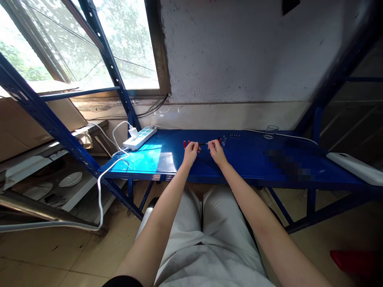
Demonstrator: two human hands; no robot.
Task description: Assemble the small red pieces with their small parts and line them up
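Observation:
Above the blue table (203, 167), a thin dark pen (203, 144) lies level between my two hands. My left hand (190, 152) pinches its left end. At the paler, narrower right end, the fingers of my right hand (216, 152) are closed on it. Small red pen parts (184, 144) lie just beyond my left hand. Clear pen caps (224, 140) rest close behind my right hand, with a red and dark piece partly hidden beside them. Farther right is a row of several tiny metallic pieces (235, 136).
A white power strip (140, 138) with a plugged-in charger and cable lies at the table's left. To the right are a clear glass (270, 132), a blurred dark patch and a white device (356, 167). Blue shelf posts (107, 59) frame both sides; a wall stands behind.

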